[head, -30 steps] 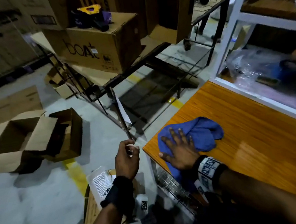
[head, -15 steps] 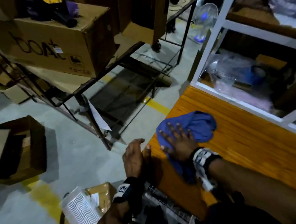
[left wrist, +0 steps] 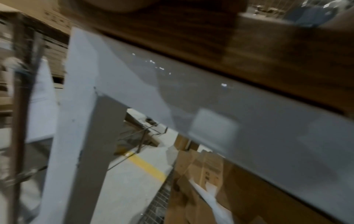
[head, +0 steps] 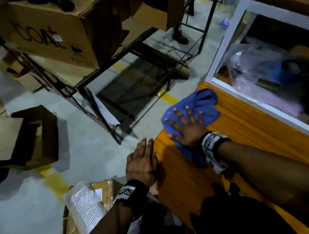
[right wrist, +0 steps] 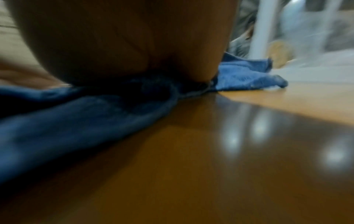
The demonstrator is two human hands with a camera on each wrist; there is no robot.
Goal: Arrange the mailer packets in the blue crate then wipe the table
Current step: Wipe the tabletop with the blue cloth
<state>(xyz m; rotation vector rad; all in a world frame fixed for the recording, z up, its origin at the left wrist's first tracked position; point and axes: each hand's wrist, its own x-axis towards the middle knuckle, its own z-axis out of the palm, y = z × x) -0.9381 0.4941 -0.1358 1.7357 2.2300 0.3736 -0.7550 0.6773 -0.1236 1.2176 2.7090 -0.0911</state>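
A blue cloth [head: 199, 106] lies on the orange wooden table [head: 255, 131] near its far left corner. My right hand [head: 186, 122] presses flat on the cloth with fingers spread straight. The cloth [right wrist: 243, 74] also shows under the palm in the right wrist view, on the glossy table [right wrist: 229, 144]. My left hand [head: 143, 155] rests with straight fingers on the table's left edge and holds nothing. The left wrist view looks under the table at its grey frame [left wrist: 210, 106]. No blue crate or mailer packets are visible.
A white shelf frame [head: 228, 34] with plastic bags stands at the table's back. On the floor to the left lie open cardboard boxes [head: 19, 137] and a box with a white packet [head: 83, 204]. A dark metal rack [head: 109, 83] carries a large carton [head: 51, 30].
My right hand has slid the cloth away along the table toward the shelf. My left hand has opened from a loose fist and come to the table's left edge.
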